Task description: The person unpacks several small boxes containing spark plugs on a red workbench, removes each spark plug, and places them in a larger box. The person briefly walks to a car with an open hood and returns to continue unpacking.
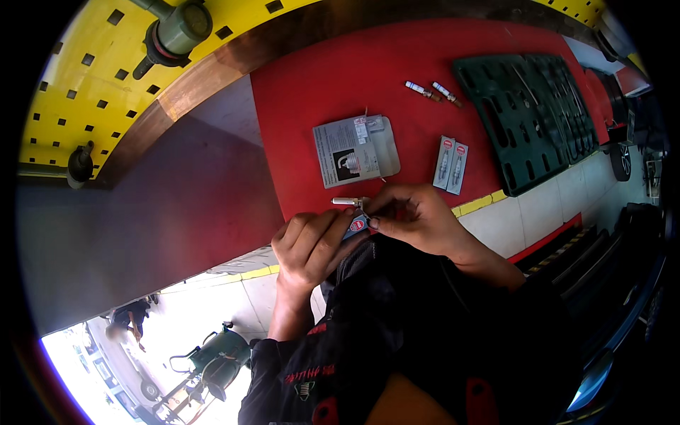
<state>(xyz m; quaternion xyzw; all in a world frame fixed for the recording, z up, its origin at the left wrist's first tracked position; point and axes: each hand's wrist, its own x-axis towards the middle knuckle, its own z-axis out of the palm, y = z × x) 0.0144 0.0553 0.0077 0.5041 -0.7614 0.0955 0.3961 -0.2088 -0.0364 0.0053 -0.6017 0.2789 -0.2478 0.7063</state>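
Note:
My left hand (309,244) is closed around a small spark plug box (357,225), its fingers wrapped over the side. The thumb and fingers of my right hand (414,216) pinch at the open end of that box. A spark plug (347,202) with a white insulator shows just beyond the box, its metal end close to my right fingertips. Whether it rests on the red bench top (290,120) or touches my fingers, I cannot tell. Two closed spark plug boxes (450,166) stand side by side right of my hands. Farther off lies a larger opened grey carton (354,152).
Two more spark plugs (432,92) lie at the back of the bench. A dark green tool case (531,117) lies open on the right. Behind the bench rises a yellow pegboard (85,78) with tools hanging. A green wheeled machine (219,358) stands on the floor at lower left.

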